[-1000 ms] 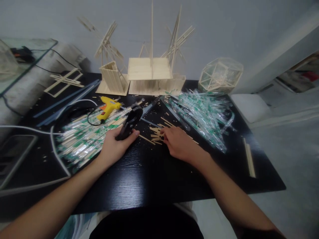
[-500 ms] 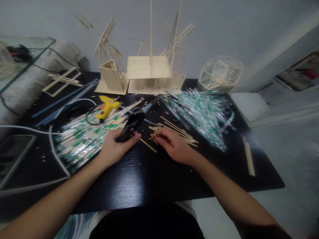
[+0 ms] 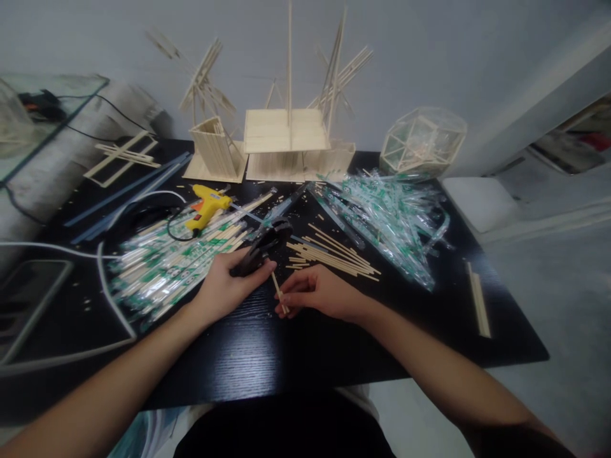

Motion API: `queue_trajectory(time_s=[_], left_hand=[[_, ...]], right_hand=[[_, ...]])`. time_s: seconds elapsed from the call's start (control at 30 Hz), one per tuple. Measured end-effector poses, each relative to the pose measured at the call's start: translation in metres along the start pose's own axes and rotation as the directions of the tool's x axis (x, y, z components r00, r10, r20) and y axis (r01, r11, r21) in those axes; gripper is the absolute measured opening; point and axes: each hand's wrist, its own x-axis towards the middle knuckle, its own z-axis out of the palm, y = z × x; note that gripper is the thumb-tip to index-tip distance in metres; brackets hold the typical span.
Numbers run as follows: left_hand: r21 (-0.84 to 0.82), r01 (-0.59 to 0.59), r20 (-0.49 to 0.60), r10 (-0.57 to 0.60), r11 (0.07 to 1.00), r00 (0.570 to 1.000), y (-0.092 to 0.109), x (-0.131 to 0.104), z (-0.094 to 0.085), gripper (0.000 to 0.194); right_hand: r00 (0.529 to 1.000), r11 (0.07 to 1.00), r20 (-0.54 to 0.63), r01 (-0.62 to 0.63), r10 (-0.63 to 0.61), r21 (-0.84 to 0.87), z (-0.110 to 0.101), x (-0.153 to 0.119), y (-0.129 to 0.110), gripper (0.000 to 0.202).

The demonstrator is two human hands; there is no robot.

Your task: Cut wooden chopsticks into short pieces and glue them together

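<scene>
My left hand (image 3: 224,286) is closed around a black plier-like cutter (image 3: 262,245), whose rounded head points up and to the right. Between the fingers of my right hand (image 3: 317,292) is a thin wooden chopstick (image 3: 278,287), pinched near its lower end. Its upper end reaches the left thumb and the cutter; whether it lies between the jaws I cannot tell. Just beyond my right hand, several loose chopsticks (image 3: 334,257) are fanned out on the black table (image 3: 305,356). Left of the cutter lies a pile of wrapped chopsticks (image 3: 162,267) in clear and green packaging.
A yellow glue gun (image 3: 209,205) rests on the wrapped pile. Crumpled wrappers (image 3: 396,216) are heaped at right. Along the wall stand a stick-built structure (image 3: 286,130) and a many-sided stick frame (image 3: 422,143). A white cable (image 3: 102,280) curves at left; a few sticks (image 3: 478,302) lie far right.
My right hand has moved from the loose chopsticks toward me and left, with a chopstick now visible in its fingers. The cutter in my left hand has tipped lower and to the right.
</scene>
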Motion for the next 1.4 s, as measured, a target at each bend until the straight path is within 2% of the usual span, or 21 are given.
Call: queue_trajectory(time_s=[0.13,0.23,0.33,0.43,0.5,0.6,0.9,1.07,1.27,1.4], left_hand=[[0.016,-0.051,0.021,0.051,0.999,0.998,-0.003,-0.002,0.001,0.033],[0.026,-0.17,0.076,0.167,0.985,0.983,-0.001,-0.002,-0.003,0.03],[0.063,-0.328,0.11,0.32,0.943,0.941,0.004,-0.003,-0.008,0.039],[0.069,-0.455,0.177,0.438,0.888,0.881,0.008,-0.004,-0.009,0.048],[0.053,-0.517,0.21,0.497,0.854,0.842,0.008,-0.004,-0.008,0.047],[0.057,-0.576,0.206,0.555,0.815,0.806,0.007,-0.005,-0.005,0.04],[0.071,-0.653,0.215,0.627,0.754,0.749,0.004,-0.005,-0.005,0.042],[0.081,-0.68,0.214,0.654,0.728,0.726,0.002,-0.005,-0.005,0.044],[0.107,-0.688,0.196,0.664,0.717,0.722,0.001,-0.005,-0.004,0.043],[0.151,-0.669,0.201,0.64,0.728,0.741,-0.002,-0.007,-0.004,0.046]], right_hand=[[1.0,0.999,0.009,0.0,0.0,0.034,0.004,0.0,-0.001,0.036],[0.999,0.997,-0.036,0.033,-0.031,0.065,0.004,0.001,-0.003,0.035],[0.988,0.99,-0.121,0.108,-0.097,0.088,0.001,0.004,-0.002,0.034],[0.965,0.981,-0.23,0.154,-0.123,0.121,-0.002,0.006,-0.002,0.035],[0.961,0.982,-0.255,0.144,-0.11,0.119,-0.002,0.007,-0.002,0.034],[0.959,0.986,-0.259,0.143,-0.115,0.091,-0.001,0.008,-0.001,0.033],[0.952,0.984,-0.267,0.172,-0.151,0.057,-0.002,0.008,0.003,0.033],[0.952,0.981,-0.255,0.186,-0.168,0.047,-0.003,0.008,0.003,0.045],[0.942,0.976,-0.263,0.216,-0.206,0.008,-0.001,0.006,0.001,0.05],[0.941,0.976,-0.264,0.218,-0.211,-0.002,0.0,0.004,-0.001,0.049]])
